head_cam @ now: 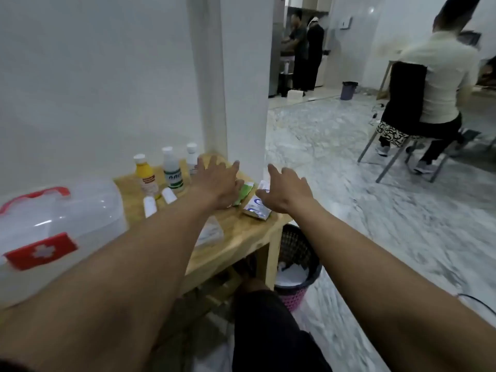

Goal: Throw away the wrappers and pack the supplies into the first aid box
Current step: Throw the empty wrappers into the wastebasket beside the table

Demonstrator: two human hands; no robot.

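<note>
Both hands reach forward over the far end of a small wooden tabletop (241, 232), fingers spread and palms down, neither one holding anything. Left hand (217, 181) hovers over a green wrapper (244, 193), partly covering it; whether it touches the wrapper cannot be told. Right hand (287, 193) is spread just beside a white and blue wrapper (255, 209) that lies flat near the table's right edge, with a second white packet (264, 184) showing just past its thumb.

Nearest the camera, at the left, sits the first aid box (53, 237), clear plastic with a red handle and a red latch bearing a white cross, its lid down. Under the left forearm lies a clear flat packet (210, 232) on the wood. Beside the table's right leg, on the floor, stands a dark mesh waste basket (295, 261) with a pink base and white paper inside.

Farther along the tabletop lie two small white tubes (158, 201). Behind them stand three bottles against the wall: a yellow bottle (146, 175), a clear bottle with a green label (171, 169), and a smaller white bottle (192, 158), all with white caps.

Beyond the white pillar (241, 76), a person in a pale top (434, 76) sits on a chair on the marble floor, and two more people (306, 47) stand in a far doorway.
</note>
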